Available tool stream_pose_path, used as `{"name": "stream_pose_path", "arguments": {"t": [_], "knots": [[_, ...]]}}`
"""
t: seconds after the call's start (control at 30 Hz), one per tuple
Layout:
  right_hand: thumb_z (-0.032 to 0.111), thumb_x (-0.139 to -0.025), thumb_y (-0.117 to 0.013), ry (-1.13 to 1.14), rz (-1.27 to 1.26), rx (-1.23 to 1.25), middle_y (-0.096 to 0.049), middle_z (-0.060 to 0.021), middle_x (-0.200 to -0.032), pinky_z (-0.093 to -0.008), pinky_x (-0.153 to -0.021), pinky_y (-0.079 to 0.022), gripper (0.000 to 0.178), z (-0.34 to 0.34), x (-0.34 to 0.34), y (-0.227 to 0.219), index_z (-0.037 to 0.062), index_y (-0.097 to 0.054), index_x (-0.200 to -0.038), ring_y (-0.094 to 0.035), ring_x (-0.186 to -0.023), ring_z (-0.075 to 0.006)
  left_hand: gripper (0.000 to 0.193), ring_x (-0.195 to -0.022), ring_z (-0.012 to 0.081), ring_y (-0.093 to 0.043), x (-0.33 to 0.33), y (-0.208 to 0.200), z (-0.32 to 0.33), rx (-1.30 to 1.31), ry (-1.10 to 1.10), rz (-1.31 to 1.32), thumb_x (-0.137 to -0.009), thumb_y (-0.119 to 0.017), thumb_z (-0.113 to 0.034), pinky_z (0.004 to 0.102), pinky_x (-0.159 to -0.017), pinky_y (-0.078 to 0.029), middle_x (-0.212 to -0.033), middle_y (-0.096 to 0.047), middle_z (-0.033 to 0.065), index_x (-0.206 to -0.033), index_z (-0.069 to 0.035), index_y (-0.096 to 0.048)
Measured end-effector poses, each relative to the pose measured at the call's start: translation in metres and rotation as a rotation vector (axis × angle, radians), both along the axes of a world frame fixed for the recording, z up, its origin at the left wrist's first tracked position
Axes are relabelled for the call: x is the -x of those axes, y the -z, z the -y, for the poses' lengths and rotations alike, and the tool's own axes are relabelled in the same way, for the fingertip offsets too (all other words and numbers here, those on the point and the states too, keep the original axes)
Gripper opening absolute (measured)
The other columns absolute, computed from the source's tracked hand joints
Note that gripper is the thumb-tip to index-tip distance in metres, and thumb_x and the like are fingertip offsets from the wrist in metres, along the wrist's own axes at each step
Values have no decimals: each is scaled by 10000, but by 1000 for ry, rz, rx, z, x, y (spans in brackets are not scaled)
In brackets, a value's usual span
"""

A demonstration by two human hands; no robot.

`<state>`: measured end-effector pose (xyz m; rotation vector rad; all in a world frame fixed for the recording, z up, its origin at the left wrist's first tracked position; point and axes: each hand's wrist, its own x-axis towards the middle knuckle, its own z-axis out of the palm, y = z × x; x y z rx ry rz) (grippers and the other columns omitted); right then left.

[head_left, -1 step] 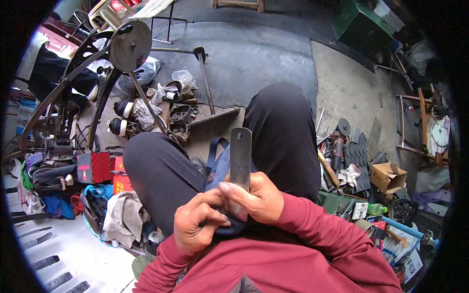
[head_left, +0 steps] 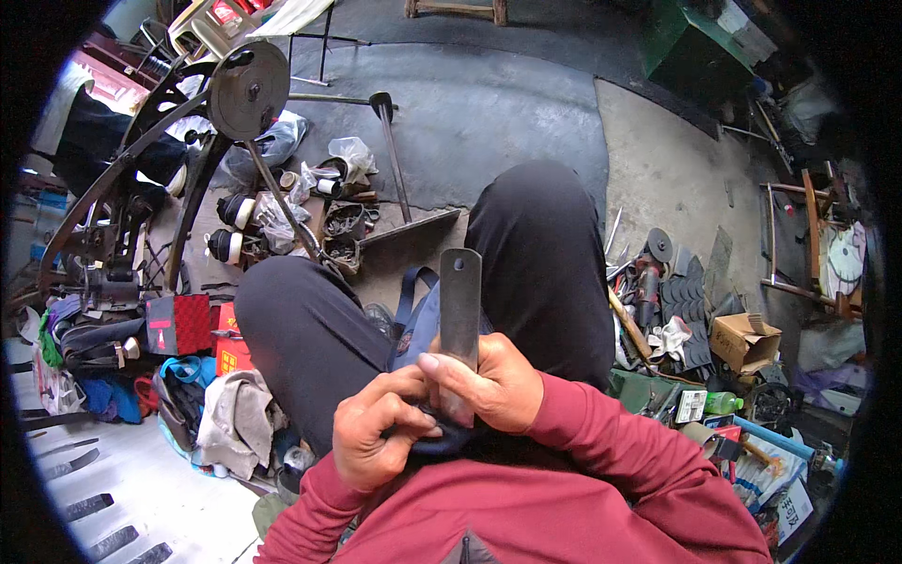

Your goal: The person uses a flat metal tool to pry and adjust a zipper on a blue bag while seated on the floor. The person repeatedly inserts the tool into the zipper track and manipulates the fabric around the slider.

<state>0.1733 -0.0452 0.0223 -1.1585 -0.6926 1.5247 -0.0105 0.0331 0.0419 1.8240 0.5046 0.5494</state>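
Note:
A flat dark metal strip (head_left: 460,303) stands nearly upright in front of my lap. Its upper end is rounded, with a small hole near the tip; the lower part looks paler. My right hand (head_left: 500,381) grips that lower part, thumb laid across its face. Close on the other side, my left hand (head_left: 383,428) is closed, its fingers curled against the strip's lower edge. Its fingertips are partly hidden, and so is the strip's bottom end. Below the hands, blue cloth (head_left: 413,343) lies between my knees.
A machine with a round metal disc (head_left: 249,91) rises at far left. Several dark blades (head_left: 89,506) lie on a white surface, lower left, near a grey cloth (head_left: 242,423). To my right are an angle grinder (head_left: 650,273), a cardboard box (head_left: 744,342) and a green bottle (head_left: 723,402).

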Motion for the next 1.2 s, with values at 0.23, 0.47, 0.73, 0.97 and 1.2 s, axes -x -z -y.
{"name": "stream_pose_path", "arguments": {"t": [0.23,0.47,0.73,0.97,1.2], "knots": [[190,-1007,-593,-43,572,-421,-635,-180,-769,-455,-604,-511,186,-2,3,4,17,-623,-944,-646,-672,-402,267,-787,253,-708,2,3,1,-103,8,-50,-680,-641,157,327,-746,-556,-904,-692,116,-850,-45,-683],[221,-1044,-590,8,293,-88,-663,-120,-738,-376,-595,-515,240,0,1,3,34,-663,-913,-659,-648,-197,253,-983,305,-741,0,8,-2,-53,6,-40,-681,-679,170,377,-845,-588,-1008,-717,149,-838,-30,-679],[275,-1075,-545,-189,250,135,-642,-35,-682,-281,-558,-483,330,-6,-39,-18,13,-700,-946,-604,-591,-111,210,-1060,360,-715,3,12,-9,-25,72,65,-707,-760,101,424,-900,-572,-981,-716,158,-853,-25,-676],[190,-1028,-637,-634,605,0,-655,-62,-663,-304,-543,-487,238,-19,-49,-36,-3,-733,-1127,-613,-573,-106,181,-986,290,-685,7,14,-14,-189,117,55,-744,-752,16,414,-896,-511,-889,-680,35,-854,-108,-679],[306,-961,-730,-838,670,-156,-663,-130,-676,-350,-592,-509,314,-32,-58,-36,14,-746,-1074,-645,-605,-191,137,-938,278,-635,2,16,-14,-263,150,108,-801,-737,-49,409,-997,-420,-846,-617,34,-856,-107,-625]]}}
